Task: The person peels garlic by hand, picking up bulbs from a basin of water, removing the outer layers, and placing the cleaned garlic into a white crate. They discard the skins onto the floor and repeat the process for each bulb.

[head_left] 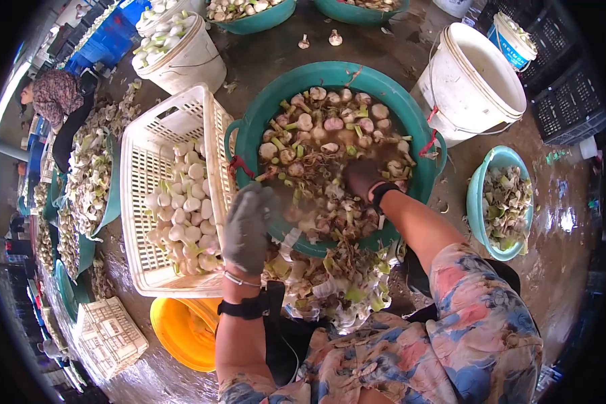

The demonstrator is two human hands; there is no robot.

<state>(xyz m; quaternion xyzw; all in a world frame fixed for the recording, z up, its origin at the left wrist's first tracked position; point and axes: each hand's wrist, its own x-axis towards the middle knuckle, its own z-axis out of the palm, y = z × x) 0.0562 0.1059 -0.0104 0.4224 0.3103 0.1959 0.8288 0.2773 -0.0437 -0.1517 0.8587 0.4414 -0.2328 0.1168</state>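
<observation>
A large green tub (260, 92) holds brown water with unpeeled garlic bulbs and cut stems. My right hand (363, 178), dark-gloved with a black band at the wrist, reaches down among the bulbs near the tub's middle; its fingers are hidden. At the tub's left edge is my left hand (247, 225) in a grey glove, raised beside the white basket and blurred, so its finger pose is unclear. The white slatted basket (138, 222) left of it holds a heap of clean white garlic bulbs (188, 209).
Peelings (337, 276) pile up between the tub and my lap. A yellow tub (182, 337) stands below the basket. White buckets (475, 81) flank the tub's far side. To the right sits a small green basin (478, 202) of peelings. Another person (60, 101) is at far left.
</observation>
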